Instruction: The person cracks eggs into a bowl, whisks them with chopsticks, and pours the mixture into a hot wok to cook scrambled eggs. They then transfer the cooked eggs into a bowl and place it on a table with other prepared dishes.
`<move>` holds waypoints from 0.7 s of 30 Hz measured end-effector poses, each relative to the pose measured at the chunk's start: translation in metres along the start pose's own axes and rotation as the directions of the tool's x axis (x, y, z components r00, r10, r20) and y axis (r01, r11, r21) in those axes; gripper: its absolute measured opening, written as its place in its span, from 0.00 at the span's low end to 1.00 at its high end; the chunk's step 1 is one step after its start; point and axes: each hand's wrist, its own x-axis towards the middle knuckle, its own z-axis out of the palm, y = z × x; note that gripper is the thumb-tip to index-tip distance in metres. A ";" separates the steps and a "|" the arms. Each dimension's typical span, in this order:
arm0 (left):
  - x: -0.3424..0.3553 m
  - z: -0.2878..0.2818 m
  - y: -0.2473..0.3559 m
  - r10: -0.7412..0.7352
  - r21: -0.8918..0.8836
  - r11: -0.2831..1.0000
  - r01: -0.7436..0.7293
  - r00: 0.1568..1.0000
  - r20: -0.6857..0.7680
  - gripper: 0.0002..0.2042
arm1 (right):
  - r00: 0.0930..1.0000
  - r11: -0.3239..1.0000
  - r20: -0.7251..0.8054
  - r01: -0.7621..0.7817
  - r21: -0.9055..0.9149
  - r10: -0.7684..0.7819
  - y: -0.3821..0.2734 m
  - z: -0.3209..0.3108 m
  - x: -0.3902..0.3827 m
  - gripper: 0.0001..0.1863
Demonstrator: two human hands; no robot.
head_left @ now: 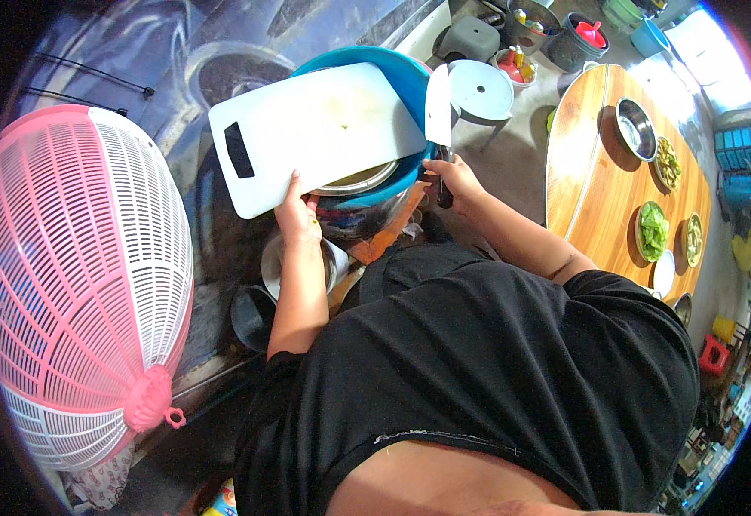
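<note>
A white cutting board [315, 129] with a dark handle slot lies tilted over a large blue basin [410, 86], which has a metal pot partly visible below the board. My left hand [300, 211] grips the board's lower edge near its handle end. My right hand [454, 181] is closed on a cleaver-like knife [438, 103] with a black handle, held upright beside the board's right end, blade pointing away from me.
A pink-and-white mesh food cover [83, 267] fills the left. At right, a wooden table [599, 206] holds bowls and plates of vegetables [653, 228]. Beyond are a round pale stool [478, 86], buckets [575, 43] and a red stool [713, 353].
</note>
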 end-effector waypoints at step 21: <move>-0.013 -0.060 -0.016 -0.243 0.352 0.912 0.211 0.969 0.047 0.32 | 0.876 -0.169 0.421 0.390 -0.905 -0.235 -0.045 0.063 -0.007 0.22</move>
